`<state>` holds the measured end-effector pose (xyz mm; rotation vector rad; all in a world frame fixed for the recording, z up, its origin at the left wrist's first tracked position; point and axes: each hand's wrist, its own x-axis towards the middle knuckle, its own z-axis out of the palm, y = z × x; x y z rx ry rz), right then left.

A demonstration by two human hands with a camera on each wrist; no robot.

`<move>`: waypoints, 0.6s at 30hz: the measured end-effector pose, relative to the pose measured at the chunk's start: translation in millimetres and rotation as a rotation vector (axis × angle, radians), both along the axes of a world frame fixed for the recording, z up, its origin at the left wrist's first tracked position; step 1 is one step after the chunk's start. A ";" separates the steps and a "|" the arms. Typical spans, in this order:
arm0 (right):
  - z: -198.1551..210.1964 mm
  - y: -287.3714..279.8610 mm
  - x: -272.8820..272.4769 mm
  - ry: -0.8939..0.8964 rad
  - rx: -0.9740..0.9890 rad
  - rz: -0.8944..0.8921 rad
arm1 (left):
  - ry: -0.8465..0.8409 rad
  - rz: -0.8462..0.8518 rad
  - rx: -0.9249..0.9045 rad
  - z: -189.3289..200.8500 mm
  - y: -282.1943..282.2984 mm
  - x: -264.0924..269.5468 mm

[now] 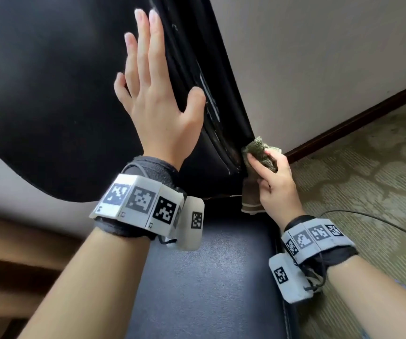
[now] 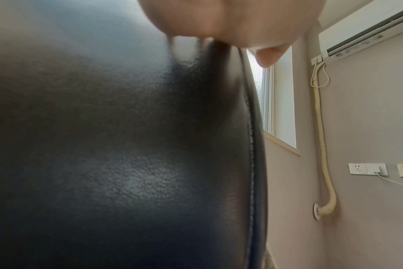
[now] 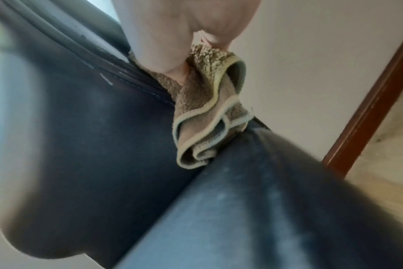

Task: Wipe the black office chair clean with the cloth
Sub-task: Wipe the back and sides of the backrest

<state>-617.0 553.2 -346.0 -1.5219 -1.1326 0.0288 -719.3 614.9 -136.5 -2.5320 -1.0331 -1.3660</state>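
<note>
The black office chair's backrest (image 1: 50,94) fills the upper left of the head view, with its seat (image 1: 209,277) below. My left hand (image 1: 153,94) lies flat against the backrest near its right edge, fingers straight; the left wrist view shows the same leather (image 2: 127,163) close up. My right hand (image 1: 275,182) grips a bunched olive-brown cloth (image 1: 260,152) and presses it against the worn lower right edge of the backrest. In the right wrist view the cloth (image 3: 207,109) hangs folded down to the crease where backrest meets seat (image 3: 253,209).
A pale wall (image 1: 319,57) with a dark brown skirting board (image 1: 356,118) stands right behind the chair. Patterned carpet (image 1: 368,179) lies to the right, with a thin black cable (image 1: 380,221) on it. The left wrist view shows a window (image 2: 276,109), wall sockets (image 2: 368,169) and an air conditioner (image 2: 368,27).
</note>
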 end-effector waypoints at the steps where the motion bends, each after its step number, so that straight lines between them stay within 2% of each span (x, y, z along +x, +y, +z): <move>1: -0.7 -2.5 2.0 0.019 -0.029 0.023 | 0.005 -0.001 0.002 -0.1 -0.4 -0.2; 4: -3.2 -10.8 10.5 0.062 -0.124 0.085 | 0.016 0.004 0.003 1.1 -0.4 -0.9; 6: -2.8 -18.8 17.3 0.157 -0.150 0.102 | 0.020 0.009 0.005 1.9 -1.1 -1.2; 9: 4.2 -33.2 24.0 0.351 -0.154 -0.014 | 0.040 0.021 -0.002 1.3 -0.8 -2.7; 11: 15.5 -37.9 24.0 0.395 -0.118 -0.064 | 0.063 0.029 0.006 0.6 0.8 -4.3; 15: 41.7 -24.9 4.3 0.222 0.061 0.058 | 0.096 0.035 0.023 1.7 1.5 -6.6; 18: 40.3 -7.5 -5.5 0.105 0.029 0.102 | 0.104 0.023 0.006 3.3 1.4 -8.2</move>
